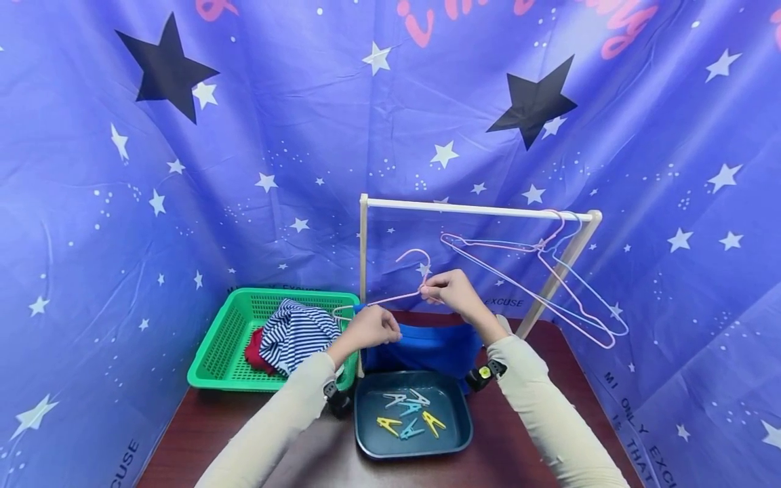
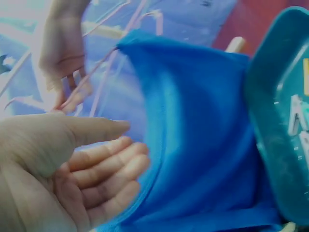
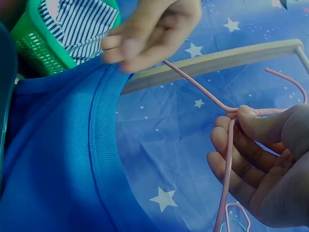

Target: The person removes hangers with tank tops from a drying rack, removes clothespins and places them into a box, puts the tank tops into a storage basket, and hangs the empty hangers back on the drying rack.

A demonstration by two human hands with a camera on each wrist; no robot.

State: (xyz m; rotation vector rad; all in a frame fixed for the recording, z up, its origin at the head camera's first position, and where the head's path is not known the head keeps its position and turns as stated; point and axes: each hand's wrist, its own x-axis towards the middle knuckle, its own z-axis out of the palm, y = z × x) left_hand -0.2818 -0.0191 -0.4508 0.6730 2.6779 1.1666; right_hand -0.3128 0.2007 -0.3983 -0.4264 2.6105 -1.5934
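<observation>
My right hand (image 1: 454,293) pinches a pink clothes hanger (image 1: 396,299) at the base of its hook, between thumb and fingers. From the hanger hangs a blue garment (image 1: 427,342) with a ribbed neckline. In the left wrist view, one hanger arm enters the garment's upper corner. My left hand (image 2: 82,169) is beside the neckline, thumb and fingers apart, with nothing between them. The right wrist view shows the left hand (image 3: 157,36) blurred near the garment's far shoulder; whether it touches the cloth I cannot tell.
A wooden rack (image 1: 464,208) carries a pink hanger (image 1: 576,298) and a blue hanger (image 1: 588,285) at its right end. On the left, a green basket (image 1: 210,356) holds striped cloth (image 1: 299,332) and red cloth (image 1: 259,352). In front, a dark tray (image 1: 415,453) contains several clothespins (image 1: 433,424).
</observation>
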